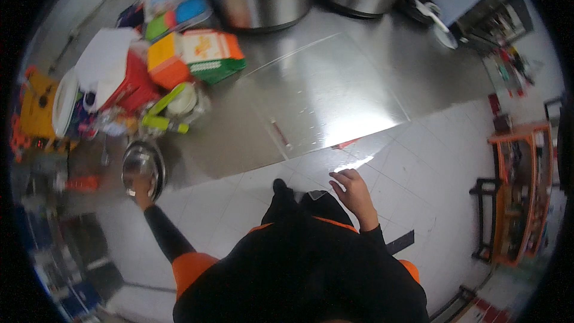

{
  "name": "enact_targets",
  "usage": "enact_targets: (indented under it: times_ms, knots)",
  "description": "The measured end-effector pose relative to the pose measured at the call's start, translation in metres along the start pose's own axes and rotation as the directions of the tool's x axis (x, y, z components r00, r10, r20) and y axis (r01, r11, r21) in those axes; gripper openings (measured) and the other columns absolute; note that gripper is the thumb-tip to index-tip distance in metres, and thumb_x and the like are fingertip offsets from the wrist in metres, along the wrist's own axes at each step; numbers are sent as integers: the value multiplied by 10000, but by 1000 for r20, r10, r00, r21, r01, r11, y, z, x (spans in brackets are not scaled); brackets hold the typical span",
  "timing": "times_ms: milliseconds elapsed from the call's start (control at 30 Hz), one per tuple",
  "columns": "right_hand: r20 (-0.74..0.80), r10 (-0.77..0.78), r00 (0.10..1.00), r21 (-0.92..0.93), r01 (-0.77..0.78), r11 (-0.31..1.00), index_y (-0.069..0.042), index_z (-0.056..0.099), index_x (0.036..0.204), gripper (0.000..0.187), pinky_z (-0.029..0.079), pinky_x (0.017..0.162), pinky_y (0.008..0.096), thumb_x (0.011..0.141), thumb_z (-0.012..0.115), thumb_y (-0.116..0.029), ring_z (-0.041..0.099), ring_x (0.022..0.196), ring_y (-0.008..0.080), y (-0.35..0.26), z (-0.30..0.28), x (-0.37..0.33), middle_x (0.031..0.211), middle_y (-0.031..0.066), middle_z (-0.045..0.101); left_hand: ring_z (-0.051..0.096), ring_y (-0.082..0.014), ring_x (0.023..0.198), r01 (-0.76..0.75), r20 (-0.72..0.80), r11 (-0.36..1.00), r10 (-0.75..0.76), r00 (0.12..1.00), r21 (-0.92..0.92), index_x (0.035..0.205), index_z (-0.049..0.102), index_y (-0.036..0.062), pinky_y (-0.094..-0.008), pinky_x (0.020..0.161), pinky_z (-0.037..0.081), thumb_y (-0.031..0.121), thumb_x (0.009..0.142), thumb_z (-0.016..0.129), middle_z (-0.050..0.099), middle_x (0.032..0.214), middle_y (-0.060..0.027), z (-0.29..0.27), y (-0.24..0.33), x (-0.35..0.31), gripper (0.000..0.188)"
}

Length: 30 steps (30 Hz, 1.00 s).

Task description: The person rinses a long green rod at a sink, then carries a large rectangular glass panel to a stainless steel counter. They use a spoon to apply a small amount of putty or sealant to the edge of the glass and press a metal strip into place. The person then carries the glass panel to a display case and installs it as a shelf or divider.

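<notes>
At the left end of the steel counter, my left hand (142, 190) reaches over the near rim of a shiny metal bowl (139, 157), and its fingers look closed on that rim. They are slightly blurred, and their tips are hard to make out. The bowl appears to sit in or against another round metal vessel. In front of my body, off the counter's front edge, my right hand (355, 194) hangs with fingers partly bent and thumb apart. Nothing shows in it.
The steel counter (239, 137) bears a transparent sheet (323, 84). Two steel cookers (263, 0) stand behind. An orange and green carton (210, 54), bags and a lime-green handled item (164, 107) crowd the left. An orange shelf (517, 194) stands at right on the tiled floor.
</notes>
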State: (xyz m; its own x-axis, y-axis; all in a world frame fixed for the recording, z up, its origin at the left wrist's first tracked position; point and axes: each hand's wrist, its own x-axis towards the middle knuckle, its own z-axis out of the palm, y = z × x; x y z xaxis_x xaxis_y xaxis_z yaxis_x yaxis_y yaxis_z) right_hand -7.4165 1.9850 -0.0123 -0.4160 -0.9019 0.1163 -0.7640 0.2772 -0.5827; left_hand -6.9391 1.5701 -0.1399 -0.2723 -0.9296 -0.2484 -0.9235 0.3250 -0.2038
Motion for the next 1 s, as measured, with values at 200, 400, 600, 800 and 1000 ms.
enact_targets:
  times_ms: [200,400,600,800,1000]
  knots:
    - [-31,155,987,-84,-157,984,-38,583,848,175,426,631,319,675,583,-66,515,718,245,60,-13,-26,751,95,548,490,-304,909,114,-555,922,-318,768,-371,955,534,5,-385,786,382,245,758,471,533,977,-147,-33,63,-29,317]
    - [-461,378,803,-1,-427,904,-74,488,1036,403,357,785,378,644,574,-35,429,933,302,170,-44,-23,1024,147,448,379,-303,1040,-441,-664,780,44,746,-444,1070,432,11,-382,897,260,141,781,411,410,1124,-144,-17,279,-134,318]
    - [-115,78,990,-439,-121,890,-145,338,1186,710,273,875,438,561,671,-98,251,1131,321,210,-78,18,1222,124,285,273,-325,1136,-568,-671,680,151,726,-463,1084,450,119,-465,902,204,259,606,663,318,1214,-143,-38,428,-198,542]
    - [-54,-561,826,-331,515,791,-106,513,995,435,411,731,356,586,658,-134,481,971,245,264,-60,41,1025,51,526,354,-249,1104,-444,-674,813,87,734,-378,1003,530,183,-403,856,276,278,596,647,421,1176,-27,-55,455,-188,434]
    - [-134,-660,739,-391,572,721,-104,535,924,349,418,688,342,606,651,-189,509,925,234,236,-96,51,963,38,559,473,-204,996,-512,-746,761,56,664,-398,943,561,141,-345,810,339,209,538,672,544,1021,-11,-74,445,-192,425]
